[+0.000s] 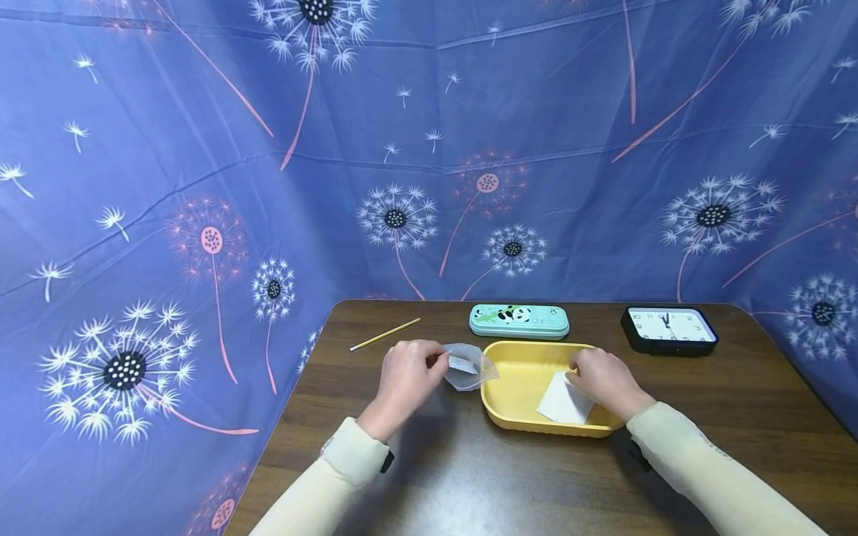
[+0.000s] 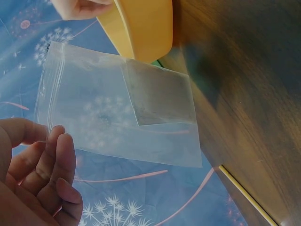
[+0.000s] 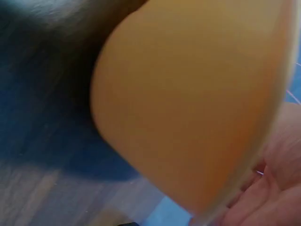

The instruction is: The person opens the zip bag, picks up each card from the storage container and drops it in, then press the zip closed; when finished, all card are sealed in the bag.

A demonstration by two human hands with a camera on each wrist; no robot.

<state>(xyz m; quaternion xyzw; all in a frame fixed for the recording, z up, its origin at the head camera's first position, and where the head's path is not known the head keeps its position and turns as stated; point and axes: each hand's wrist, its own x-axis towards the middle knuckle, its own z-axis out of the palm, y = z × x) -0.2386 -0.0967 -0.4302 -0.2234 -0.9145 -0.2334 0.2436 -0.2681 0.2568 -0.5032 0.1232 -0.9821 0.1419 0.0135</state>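
While the left hand (image 1: 407, 378) has its grip on a clear, flat plastic bag (image 2: 89, 103), the right hand (image 1: 605, 380) pinches flat white paper (image 1: 563, 402).
The bag is by a yellow plastic tray (image 1: 516, 372), the paper in or above it.

Tray (image 1: 518, 366) plain yellow on my feed, sheet (image 1: 561, 403) white. Bag (image 2: 103, 108) colourless, see-through, a grey piece (image 2: 161, 98) showing inside. I read mint green on the case (image 1: 519, 330), black-and-white panda (image 1: 518, 315) and green bamboo (image 1: 494, 316) across it. Clock (image 1: 672, 345) black-cased, white-faced. Stick (image 1: 385, 335) yellow, one end pale. Table (image 1: 757, 417) brown, wood-grained. Backdrop (image 1: 570, 164) blue, white and coral dandelions (image 1: 395, 217). Sleeves (image 1: 322, 487) cream.
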